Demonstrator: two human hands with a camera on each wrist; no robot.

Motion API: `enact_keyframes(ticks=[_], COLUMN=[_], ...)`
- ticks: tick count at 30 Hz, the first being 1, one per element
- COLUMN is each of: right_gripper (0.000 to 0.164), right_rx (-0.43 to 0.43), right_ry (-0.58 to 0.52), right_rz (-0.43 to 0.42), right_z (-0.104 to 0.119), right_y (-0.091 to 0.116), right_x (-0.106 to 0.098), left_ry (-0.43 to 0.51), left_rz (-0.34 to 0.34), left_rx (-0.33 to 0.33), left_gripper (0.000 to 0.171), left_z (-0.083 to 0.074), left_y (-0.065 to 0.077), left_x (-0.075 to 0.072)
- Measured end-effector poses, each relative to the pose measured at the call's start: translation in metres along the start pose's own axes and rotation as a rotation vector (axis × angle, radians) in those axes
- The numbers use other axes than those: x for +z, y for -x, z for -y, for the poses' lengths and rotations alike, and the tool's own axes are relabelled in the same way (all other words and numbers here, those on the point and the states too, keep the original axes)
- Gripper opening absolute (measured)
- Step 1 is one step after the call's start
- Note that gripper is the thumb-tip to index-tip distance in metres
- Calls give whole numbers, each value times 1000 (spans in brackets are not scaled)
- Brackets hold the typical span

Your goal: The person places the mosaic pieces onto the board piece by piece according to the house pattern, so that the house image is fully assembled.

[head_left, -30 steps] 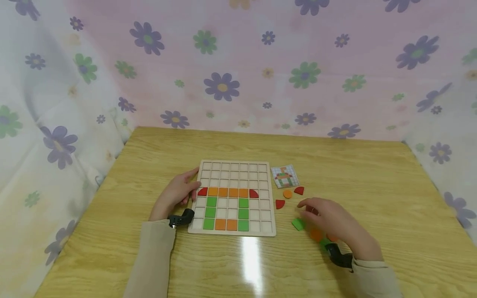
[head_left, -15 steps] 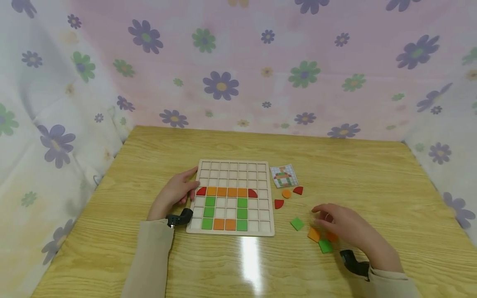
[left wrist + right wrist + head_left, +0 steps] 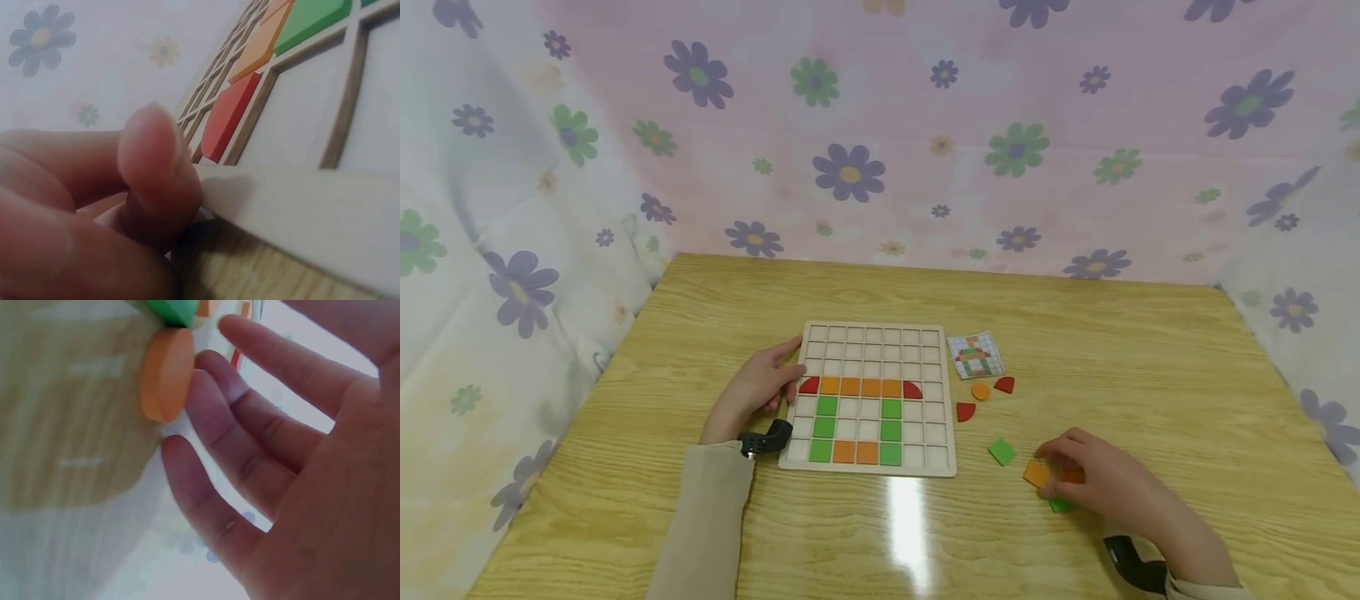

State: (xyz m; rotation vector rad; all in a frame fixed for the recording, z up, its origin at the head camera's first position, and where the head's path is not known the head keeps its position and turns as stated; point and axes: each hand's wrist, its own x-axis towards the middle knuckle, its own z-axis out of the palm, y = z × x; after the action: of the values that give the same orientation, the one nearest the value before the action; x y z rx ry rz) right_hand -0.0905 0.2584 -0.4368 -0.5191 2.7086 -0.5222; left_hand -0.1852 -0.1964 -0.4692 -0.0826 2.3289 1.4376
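My left hand [image 3: 758, 387] holds the left edge of the wooden grid board [image 3: 950, 417], its thumb over the frame. On the board sit a row of orange tiles with red quarter-round ends, two green columns and two orange tiles between them. The left wrist view shows the thumb [image 3: 156, 156] against the frame near a red piece [image 3: 228, 119]. My right hand [image 3: 1101, 475] is lowered over loose tiles, thumb and index finger apart about an orange square tile [image 3: 1037, 473]. Beneath the palm, a green tile [image 3: 1058, 505] is partly hidden. An orange rounded piece [image 3: 167, 375] lies by the fingers.
A small pattern card [image 3: 976, 355] lies right of the board. Below it are two red quarter-round pieces, one of them [image 3: 966, 412] near the board, and an orange disc [image 3: 981, 391]. A green square tile [image 3: 1002, 452] lies left of my right hand. Flowered cloth borders the table.
My right hand has moved right and toward the near side, from beside the red pieces to the loose orange and green tiles. The left hand has stayed at the board's edge.
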Motion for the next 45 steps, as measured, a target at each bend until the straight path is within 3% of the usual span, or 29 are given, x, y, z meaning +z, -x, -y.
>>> enact_keyframes(ticks=[5, 15, 26, 34, 40, 45], right_gripper=[51, 45, 27, 25, 11, 13], right_rx=[-92, -123, -71, 17, 18, -15], right_ry=[43, 75, 116, 16, 14, 30], right_rz=[-30, -53, -70, -11, -71, -147], right_z=[-1, -2, 2, 3, 3, 11], right_y=[10, 8, 0, -9, -16, -30], right_x=[4, 6, 2, -4, -8, -11], left_ry=[2, 2, 1, 17, 17, 4], left_rz=[6, 10, -3, -2, -8, -13], left_rx=[3, 10, 13, 17, 4, 3], left_gripper=[54, 54, 54, 54, 54, 55], left_z=[-2, -1, -2, -3, -2, -2], left_y=[0, 2, 2, 4, 3, 2], left_x=[0, -1, 0, 0, 1, 1])
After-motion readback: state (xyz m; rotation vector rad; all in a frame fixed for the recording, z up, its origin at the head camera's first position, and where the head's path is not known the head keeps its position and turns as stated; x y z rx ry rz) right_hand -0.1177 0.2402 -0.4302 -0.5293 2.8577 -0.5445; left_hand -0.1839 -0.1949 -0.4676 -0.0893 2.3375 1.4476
